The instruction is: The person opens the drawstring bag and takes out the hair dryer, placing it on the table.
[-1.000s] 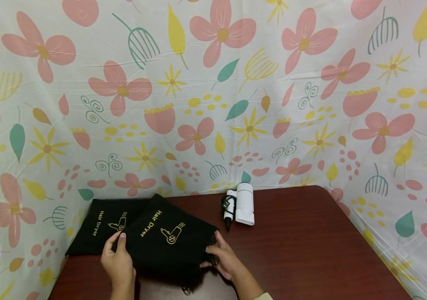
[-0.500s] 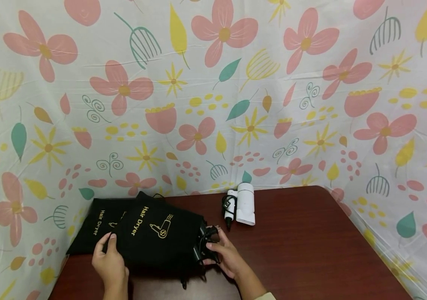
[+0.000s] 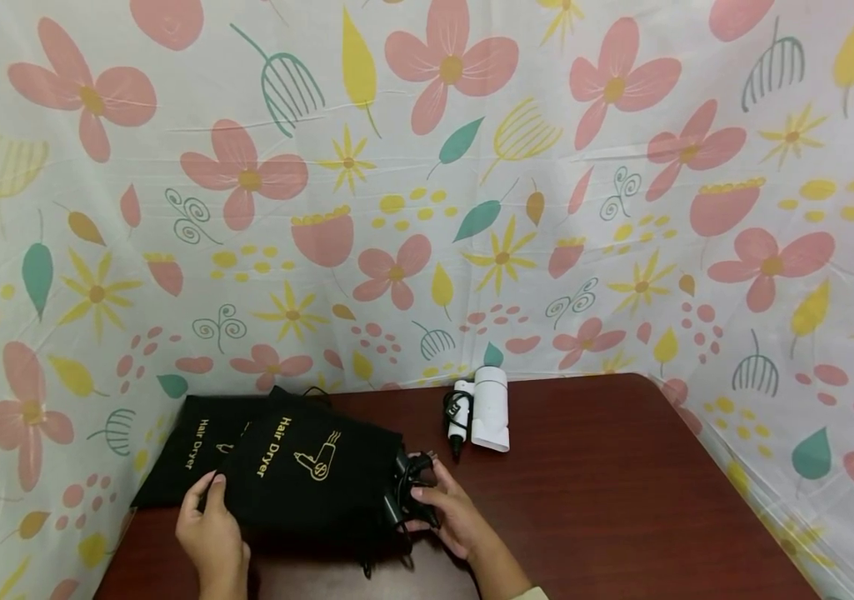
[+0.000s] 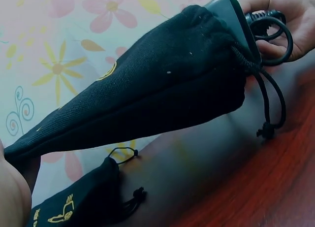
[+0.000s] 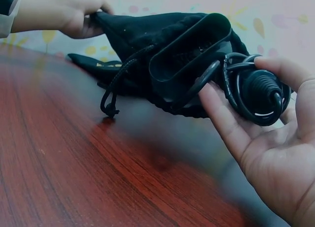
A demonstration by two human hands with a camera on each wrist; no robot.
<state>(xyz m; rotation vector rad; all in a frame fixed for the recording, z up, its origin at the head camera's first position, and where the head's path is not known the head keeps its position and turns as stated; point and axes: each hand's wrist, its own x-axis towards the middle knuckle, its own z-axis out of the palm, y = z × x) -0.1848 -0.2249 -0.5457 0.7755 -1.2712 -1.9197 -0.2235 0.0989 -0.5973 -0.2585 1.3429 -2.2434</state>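
Observation:
A black cloth drawstring pouch (image 3: pixel 307 492), printed with gold "Hair Dryer" lettering and a dryer outline, is held up off the table. My left hand (image 3: pixel 211 533) pinches its closed end at the left. Out of the pouch's mouth sticks a black hair dryer (image 4: pixel 231 20); the rest of it is hidden in the cloth. My right hand (image 3: pixel 458 518) grips the dryer's protruding end and its coiled black cord (image 5: pixel 234 84), fingers and thumb curled around them. In the right wrist view the dryer's oval end faces the camera. A drawstring (image 4: pixel 270 96) dangles from the pouch's mouth.
A second black pouch (image 3: pixel 172 458) with the same print lies flat on the table's left, partly behind the held one. At the back of the brown table (image 3: pixel 606 483) lies a folded white hair dryer (image 3: pixel 490 408) with its cord bundled. A flowered cloth (image 3: pixel 427 208) surrounds the table.
The pouch has slid left with my left hand, while my right hand stayed nearly in place. The black hair dryer and its cord now show outside the pouch's mouth.

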